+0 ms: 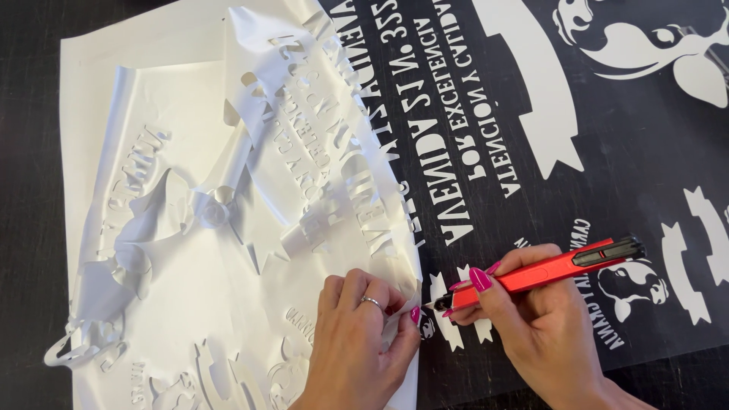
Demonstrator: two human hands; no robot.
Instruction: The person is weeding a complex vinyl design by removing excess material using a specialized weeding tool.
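My left hand (357,342) pinches the edge of a white vinyl sheet (190,152) that is partly peeled and folded back to the left. A ring sits on one finger. My right hand (531,319) grips a red and black craft knife (547,269), its tip pointing left at the peel line beside my left fingertips. Under the sheet lies a black board (623,152) bearing white cut-out lettering, ribbon shapes and animal figures. The blade tip touches a small white piece near the board's lower edge.
The peeled vinyl is crumpled and curled in loose loops at the left (205,205), with cut-out holes where letters were. A dark tabletop (23,152) shows at the far left and along the bottom right.
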